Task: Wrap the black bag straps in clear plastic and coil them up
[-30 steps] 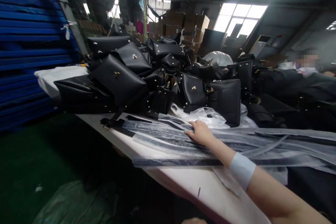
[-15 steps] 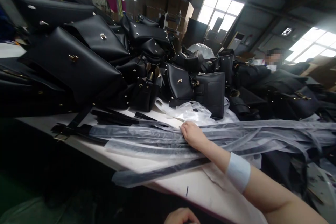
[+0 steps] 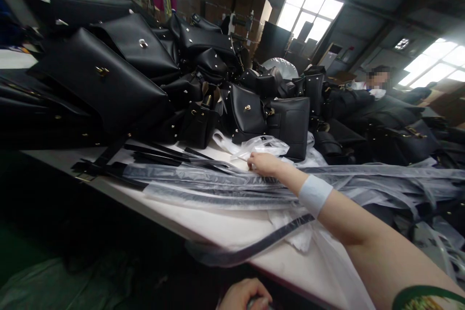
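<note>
My right hand (image 3: 264,162) reaches across the white table (image 3: 232,230), a white band on its wrist. Its fingers curl together on a crumpled clear plastic bag (image 3: 267,146) in front of the black handbags (image 3: 250,114). Under my forearm lie several long black straps in clear plastic sleeves (image 3: 218,186). One sleeved strap (image 3: 254,248) hangs over the near table edge. My left hand (image 3: 244,296) shows at the bottom edge, below the table edge. Its fingers are curled over something small and grey that I cannot make out.
A big heap of black handbags (image 3: 105,77) with gold clasps covers the table's back and left. Bare black straps (image 3: 152,152) lie at the left. Another person (image 3: 378,82) is at the far right behind more bags. Cardboard boxes (image 3: 232,7) are stacked by the windows.
My right hand has moved forward off the sleeved straps onto the clear plastic bag. One sleeved strap has slid over the near table edge. My left hand has risen further into view.
</note>
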Tool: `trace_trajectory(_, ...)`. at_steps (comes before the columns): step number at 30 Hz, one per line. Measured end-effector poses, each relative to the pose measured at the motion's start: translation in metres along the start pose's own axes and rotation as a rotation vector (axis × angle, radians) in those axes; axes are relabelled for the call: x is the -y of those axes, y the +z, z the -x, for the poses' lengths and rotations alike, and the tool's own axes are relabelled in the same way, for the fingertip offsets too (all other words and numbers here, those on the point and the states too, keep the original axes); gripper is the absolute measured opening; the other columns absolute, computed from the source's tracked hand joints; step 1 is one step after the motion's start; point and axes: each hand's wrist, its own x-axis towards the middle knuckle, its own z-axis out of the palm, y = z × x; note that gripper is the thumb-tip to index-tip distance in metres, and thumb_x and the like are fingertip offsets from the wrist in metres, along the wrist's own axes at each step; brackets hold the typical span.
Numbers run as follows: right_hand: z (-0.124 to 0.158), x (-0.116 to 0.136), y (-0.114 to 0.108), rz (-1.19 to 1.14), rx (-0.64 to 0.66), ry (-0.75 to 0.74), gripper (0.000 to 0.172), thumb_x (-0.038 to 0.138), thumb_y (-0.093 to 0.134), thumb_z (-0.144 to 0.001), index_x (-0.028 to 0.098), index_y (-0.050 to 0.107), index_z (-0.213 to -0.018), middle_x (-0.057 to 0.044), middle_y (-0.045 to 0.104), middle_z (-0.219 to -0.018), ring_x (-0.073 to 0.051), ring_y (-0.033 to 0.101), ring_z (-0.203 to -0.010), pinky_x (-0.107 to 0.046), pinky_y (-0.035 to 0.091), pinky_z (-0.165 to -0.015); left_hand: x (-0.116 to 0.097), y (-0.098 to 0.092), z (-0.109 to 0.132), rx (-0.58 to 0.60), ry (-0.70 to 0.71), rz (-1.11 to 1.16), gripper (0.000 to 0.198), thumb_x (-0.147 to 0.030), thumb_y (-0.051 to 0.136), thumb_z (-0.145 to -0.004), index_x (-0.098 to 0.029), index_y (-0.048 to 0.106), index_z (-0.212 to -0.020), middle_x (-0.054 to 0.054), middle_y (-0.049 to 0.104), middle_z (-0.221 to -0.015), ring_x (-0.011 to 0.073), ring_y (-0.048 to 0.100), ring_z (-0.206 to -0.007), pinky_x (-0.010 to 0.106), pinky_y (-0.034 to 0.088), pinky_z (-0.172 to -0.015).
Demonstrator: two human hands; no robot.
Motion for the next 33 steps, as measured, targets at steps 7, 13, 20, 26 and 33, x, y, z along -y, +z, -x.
trace_trajectory(7, -0.012, -0.003, -0.003, -0.142, -0.066, 0.067, 0.008, 0.010, 0.070, -0.071, 0.015, 0.071, -0.077, -0.012, 0.072, -0.085, -0.028, 0.066, -0.089, -0.034, 0.046, -0.081, -0.030, 0.003, 0.012, -0.090, -0.018, 0.012, 0.029, -0.038, 0.046, -0.093, -0.019, 0.068, -0.092, 0.004, 0.069, -0.090, 0.0178, 0.063, -0.088, 0.026, 0.045, -0.084)
trace_trajectory(13, -0.008, -0.018, -0.015, -0.414, -0.354, 0.216, 0.022, 0.023, 0.054, -0.090, 0.011, 0.066, -0.104, -0.009, 0.071, -0.086, -0.011, 0.061, -0.055, -0.023, 0.048, -0.054, -0.039, 0.004, 0.014, -0.062, -0.010, -0.007, 0.026, -0.034, 0.049, -0.091, -0.018, 0.068, -0.093, 0.004, 0.070, -0.090, 0.0171, 0.063, -0.085, 0.024, 0.045, -0.080)
trace_trajectory(20, 0.016, -0.023, -0.028, -0.542, -0.493, 0.271, 0.027, 0.026, 0.051, -0.093, 0.007, 0.065, -0.107, -0.012, 0.071, -0.093, -0.010, 0.061, -0.055, -0.021, 0.050, -0.052, -0.033, 0.019, 0.012, -0.034, 0.007, -0.040, 0.026, -0.034, 0.049, -0.090, -0.017, 0.068, -0.092, 0.005, 0.070, -0.089, 0.0171, 0.063, -0.083, 0.024, 0.046, -0.076)
trace_trajectory(26, 0.009, 0.010, -0.016, -0.428, -0.302, 0.129, 0.023, 0.004, 0.068, -0.068, 0.017, 0.076, -0.086, -0.008, 0.074, -0.100, -0.021, 0.068, -0.091, -0.027, 0.050, -0.083, -0.027, 0.022, 0.016, -0.064, 0.001, -0.038, 0.027, -0.034, 0.048, -0.090, -0.017, 0.068, -0.093, 0.006, 0.070, -0.090, 0.0175, 0.063, -0.083, 0.025, 0.046, -0.076)
trace_trajectory(33, 0.008, 0.023, -0.046, -0.500, -0.465, 0.177, 0.020, 0.022, 0.057, -0.088, 0.016, 0.072, -0.097, -0.012, 0.072, -0.106, -0.020, 0.067, -0.088, -0.030, 0.051, -0.077, -0.033, 0.015, 0.018, -0.087, 0.007, -0.070, 0.027, -0.035, 0.048, -0.091, -0.018, 0.068, -0.095, 0.004, 0.070, -0.090, 0.0173, 0.063, -0.084, 0.025, 0.046, -0.078)
